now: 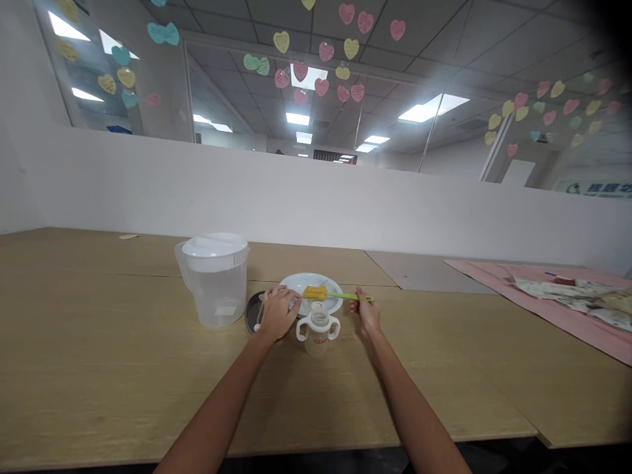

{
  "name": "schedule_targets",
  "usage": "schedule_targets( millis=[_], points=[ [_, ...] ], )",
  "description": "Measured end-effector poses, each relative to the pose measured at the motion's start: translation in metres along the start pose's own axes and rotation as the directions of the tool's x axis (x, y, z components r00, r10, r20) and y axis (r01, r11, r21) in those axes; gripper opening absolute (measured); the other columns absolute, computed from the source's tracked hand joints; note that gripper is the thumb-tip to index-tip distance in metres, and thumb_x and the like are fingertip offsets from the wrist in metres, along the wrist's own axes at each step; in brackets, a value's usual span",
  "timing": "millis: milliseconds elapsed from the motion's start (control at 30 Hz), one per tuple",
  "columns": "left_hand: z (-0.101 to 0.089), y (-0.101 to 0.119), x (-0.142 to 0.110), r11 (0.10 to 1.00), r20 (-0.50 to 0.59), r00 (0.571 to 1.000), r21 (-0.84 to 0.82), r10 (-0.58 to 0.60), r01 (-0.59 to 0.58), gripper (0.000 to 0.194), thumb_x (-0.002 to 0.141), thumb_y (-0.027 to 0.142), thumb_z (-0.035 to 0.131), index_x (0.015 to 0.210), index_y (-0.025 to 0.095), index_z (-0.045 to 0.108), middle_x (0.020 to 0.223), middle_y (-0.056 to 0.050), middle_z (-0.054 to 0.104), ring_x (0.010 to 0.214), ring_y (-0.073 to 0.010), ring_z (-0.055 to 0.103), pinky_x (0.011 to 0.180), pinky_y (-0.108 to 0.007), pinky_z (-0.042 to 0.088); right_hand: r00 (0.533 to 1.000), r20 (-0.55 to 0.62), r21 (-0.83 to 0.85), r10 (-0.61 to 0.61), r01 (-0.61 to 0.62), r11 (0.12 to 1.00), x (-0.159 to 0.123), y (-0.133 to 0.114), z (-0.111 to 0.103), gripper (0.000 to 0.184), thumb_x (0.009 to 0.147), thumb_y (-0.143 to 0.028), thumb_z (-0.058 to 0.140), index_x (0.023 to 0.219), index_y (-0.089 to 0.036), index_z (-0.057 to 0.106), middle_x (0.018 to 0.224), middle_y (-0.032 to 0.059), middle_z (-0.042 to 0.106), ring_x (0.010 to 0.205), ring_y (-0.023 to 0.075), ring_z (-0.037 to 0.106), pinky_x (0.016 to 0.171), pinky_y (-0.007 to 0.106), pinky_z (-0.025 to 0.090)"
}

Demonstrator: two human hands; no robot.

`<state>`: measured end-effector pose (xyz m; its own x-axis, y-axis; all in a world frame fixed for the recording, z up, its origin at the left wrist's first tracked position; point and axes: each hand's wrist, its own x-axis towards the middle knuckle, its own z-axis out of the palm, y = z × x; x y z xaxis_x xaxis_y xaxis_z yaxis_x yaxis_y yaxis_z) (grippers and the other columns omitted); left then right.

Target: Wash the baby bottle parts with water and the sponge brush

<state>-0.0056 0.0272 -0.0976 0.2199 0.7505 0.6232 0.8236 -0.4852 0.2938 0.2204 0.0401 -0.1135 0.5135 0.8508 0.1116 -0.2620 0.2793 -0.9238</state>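
Note:
My right hand (367,312) is closed round the green handle of a bottle brush (315,293). The brush's yellow sponge head is over the white plate (296,282). Over a dark round dish (253,315) at the plate's left is my left hand (279,311), its fingers bent down by the plate's rim. What they hold is mostly hidden; a whitish bit shows at the fingertips. A white tube-like piece (259,316) lies in the dish beside that hand. Between my hands, in front of the plate, a clear baby bottle (316,334) with two white handles stands upright without a cap.
A translucent lidded pitcher (217,283) stands on the wooden table (123,368) to the left of the dish. At the far right a pink cloth (494,280) has crumpled fabric on it. A white wall (296,197) with windows above it runs behind the table.

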Motion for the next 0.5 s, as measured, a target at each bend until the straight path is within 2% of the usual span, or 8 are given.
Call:
schedule_targets(
  millis=[100, 267, 400, 500],
  points=[
    [0.007, 0.006, -0.001, 0.996, 0.093, 0.992, 0.011, 0.083, -0.084, 0.032, 0.086, 0.034, 0.034, 0.079, 0.025, 0.064, 0.091, -0.002, 0.066, 0.109, -0.0252, 0.043, 0.094, -0.047, 0.019, 1.0, 0.015, 0.006, 0.02, -0.02, 1.0, 0.0, 0.0, 0.0, 0.038, 0.058, -0.049, 0.068, 0.061, -0.014, 0.054, 0.044, -0.0025, 0.053, 0.035, 0.0057, 0.042, 0.034, 0.017, 0.035],
    [0.009, 0.012, 0.002, 0.998, 0.182, 0.982, 0.038, 0.043, -0.051, 0.039, 0.086, 0.037, 0.033, 0.073, 0.022, 0.066, 0.084, -0.006, 0.067, 0.1, -0.0254, 0.049, 0.095, -0.048, 0.017, 0.997, 0.035, 0.011, 0.072, -0.072, 0.997, -0.001, 0.002, 0.001, 0.032, 0.064, -0.043, 0.066, 0.061, -0.014, 0.052, 0.044, -0.0011, 0.054, 0.035, 0.0059, 0.044, 0.033, 0.016, 0.034],
    [0.007, 0.012, 0.002, 0.998, 0.19, 0.981, 0.046, 0.028, -0.038, 0.04, 0.086, 0.038, 0.034, 0.07, 0.022, 0.066, 0.08, -0.007, 0.067, 0.098, -0.0248, 0.051, 0.096, -0.049, 0.016, 0.993, 0.051, 0.08, 0.106, -0.11, 0.991, 0.0, 0.002, 0.001, 0.027, 0.067, -0.037, 0.064, 0.063, -0.015, 0.051, 0.044, -0.0024, 0.053, 0.035, 0.0054, 0.044, 0.033, 0.015, 0.035],
    [0.008, 0.011, 0.002, 0.999, 0.164, 0.985, 0.01, 0.047, -0.05, 0.035, 0.085, 0.038, 0.036, 0.074, 0.024, 0.067, 0.085, -0.004, 0.068, 0.099, -0.0248, 0.051, 0.096, -0.051, 0.015, 0.991, -0.013, 0.15, 0.131, -0.127, 0.98, 0.001, 0.0, 0.0, 0.023, 0.071, -0.034, 0.061, 0.064, -0.015, 0.05, 0.044, -0.0038, 0.052, 0.037, 0.0048, 0.045, 0.034, 0.013, 0.036]
  ],
)
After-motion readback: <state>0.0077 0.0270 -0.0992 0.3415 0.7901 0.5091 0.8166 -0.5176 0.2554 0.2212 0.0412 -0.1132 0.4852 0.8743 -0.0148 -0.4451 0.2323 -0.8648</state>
